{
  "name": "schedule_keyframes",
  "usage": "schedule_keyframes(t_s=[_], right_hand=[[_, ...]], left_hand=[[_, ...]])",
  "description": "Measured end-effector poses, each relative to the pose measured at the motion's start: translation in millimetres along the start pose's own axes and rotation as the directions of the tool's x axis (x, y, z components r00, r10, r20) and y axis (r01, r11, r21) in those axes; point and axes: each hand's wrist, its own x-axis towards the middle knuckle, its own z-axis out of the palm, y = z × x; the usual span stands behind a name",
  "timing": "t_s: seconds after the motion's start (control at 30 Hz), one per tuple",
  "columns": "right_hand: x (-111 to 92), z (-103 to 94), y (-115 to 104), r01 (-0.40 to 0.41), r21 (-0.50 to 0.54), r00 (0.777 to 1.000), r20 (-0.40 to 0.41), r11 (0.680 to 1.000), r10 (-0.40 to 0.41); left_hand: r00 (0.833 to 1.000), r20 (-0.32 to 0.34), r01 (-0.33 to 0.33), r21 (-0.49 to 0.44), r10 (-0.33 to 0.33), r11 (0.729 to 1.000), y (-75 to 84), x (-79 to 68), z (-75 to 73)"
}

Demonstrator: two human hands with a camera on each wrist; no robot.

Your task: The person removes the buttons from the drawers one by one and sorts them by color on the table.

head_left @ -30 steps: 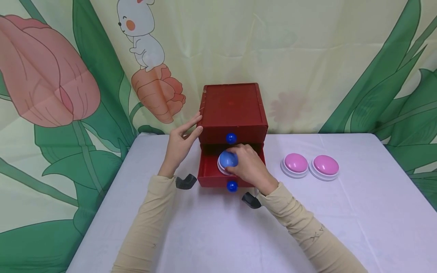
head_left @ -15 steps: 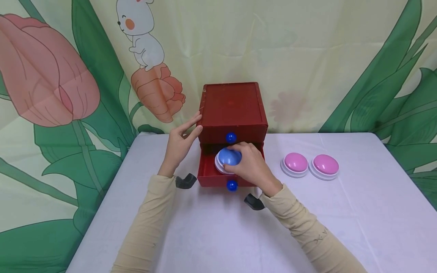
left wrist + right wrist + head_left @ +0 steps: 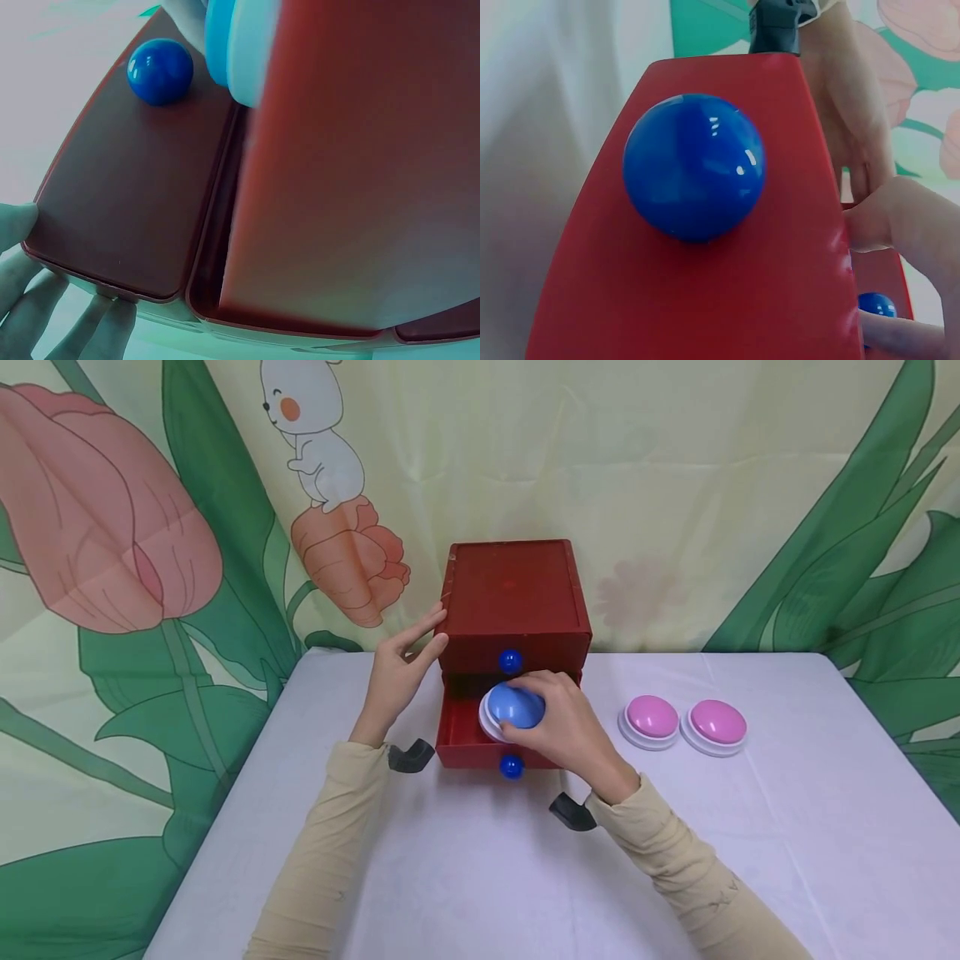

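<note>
My right hand [image 3: 558, 718] holds a blue-domed push button [image 3: 514, 705] with a white base, thumb and fingers on either side of it. It is tilted, over the pulled-out lower drawer [image 3: 459, 731] of a small red cabinet [image 3: 513, 589]. In the left wrist view the button [image 3: 240, 52] shows past the drawer's wall [image 3: 330, 187]. My left hand [image 3: 393, 681] rests with extended fingers against the cabinet's left side; its fingers [image 3: 112, 330] lie along the cabinet's edge. The right wrist view shows the drawer front with its round blue knob [image 3: 695, 168] up close.
Two pink-domed push buttons, a nearer-left one [image 3: 651, 718] and a right one [image 3: 716, 725], stand side by side on the white-covered table [image 3: 465, 877], right of the cabinet. The upper drawer with its blue knob [image 3: 511, 662] is closed. A printed cloth [image 3: 660, 485] hangs behind.
My right hand has drawn back slightly to the right with the blue push button, which looks higher and more tilted than before. My left hand stays against the cabinet.
</note>
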Motion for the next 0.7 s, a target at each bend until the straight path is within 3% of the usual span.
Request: schedule_keyframes(t_s=[0.7], right_hand=[[-12.0, -25.0, 1.0, 0.063, 0.006, 0.993, -0.099, 0.998, -0.062]], left_hand=[[0.999, 0.028, -0.025, -0.031, 0.026, 0.999, -3.6, 0.7, -2.2]])
